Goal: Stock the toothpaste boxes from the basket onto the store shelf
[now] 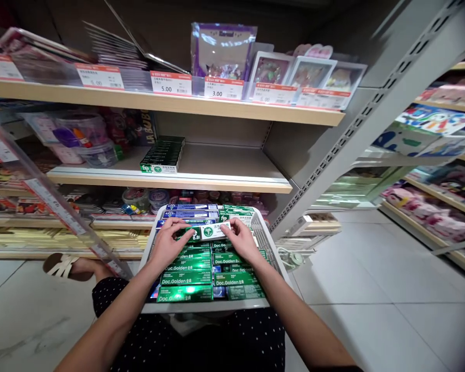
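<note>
Both hands grip one green-and-white toothpaste box (211, 231) level above a light grey plastic basket (273, 253). My left hand (169, 240) closes on its dark green left end, and my right hand (241, 238) pinches the white right end. Beneath them, the basket is packed with shiny green toothpaste boxes (188, 279) marked "Doc.Golden", lying in two columns. Blue boxes (191, 211) show at the far left of the basket. On the shelf ahead stands a row of dark green boxes (163, 154), with a white-and-green front face.
The grey middle shelf (225, 160) also holds clear tubs (95, 139) to the left. Above it, a wood-edged shelf (170, 103) carries price tags and packaged goods. A slotted metal upright (325, 150) rises on the right. A sandaled foot (67, 266) rests on the tiled floor.
</note>
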Available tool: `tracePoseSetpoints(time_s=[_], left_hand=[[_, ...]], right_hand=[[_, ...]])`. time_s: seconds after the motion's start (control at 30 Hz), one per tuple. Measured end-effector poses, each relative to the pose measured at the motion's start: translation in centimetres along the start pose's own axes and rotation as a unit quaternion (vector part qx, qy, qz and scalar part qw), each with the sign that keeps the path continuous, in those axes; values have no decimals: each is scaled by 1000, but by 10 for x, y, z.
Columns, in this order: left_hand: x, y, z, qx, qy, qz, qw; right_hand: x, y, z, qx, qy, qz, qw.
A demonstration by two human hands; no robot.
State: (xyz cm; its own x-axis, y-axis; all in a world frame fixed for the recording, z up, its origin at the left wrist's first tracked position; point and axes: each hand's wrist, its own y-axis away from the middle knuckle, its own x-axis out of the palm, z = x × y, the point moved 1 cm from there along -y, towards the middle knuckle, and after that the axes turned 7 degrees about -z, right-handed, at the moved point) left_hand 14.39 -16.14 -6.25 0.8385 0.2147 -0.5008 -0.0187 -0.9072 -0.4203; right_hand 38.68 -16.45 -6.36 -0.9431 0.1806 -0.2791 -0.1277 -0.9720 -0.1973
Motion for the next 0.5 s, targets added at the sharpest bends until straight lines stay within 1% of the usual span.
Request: tracePoseSetpoints(time_s=[0.1,0.2,0.3,0.43,0.5], left_hand=[[-1,-3,5,-42,25,-15,999],[1,-3,10,-104,88,-3,991],[3,-3,12,-150,135,3,980],[2,-5,13,-181,186,-4,966],[-2,-6,13,-184,200,11,962]], right_hand=[[2,0,-4,3,-10,-13,1000],[2,-2,-4,5,-37,-6,999],[1,-2,-3,6,-30,1,1000],[1,0,1,3,-11,1,1000],[0,1,2,-6,-2,7,1000]])
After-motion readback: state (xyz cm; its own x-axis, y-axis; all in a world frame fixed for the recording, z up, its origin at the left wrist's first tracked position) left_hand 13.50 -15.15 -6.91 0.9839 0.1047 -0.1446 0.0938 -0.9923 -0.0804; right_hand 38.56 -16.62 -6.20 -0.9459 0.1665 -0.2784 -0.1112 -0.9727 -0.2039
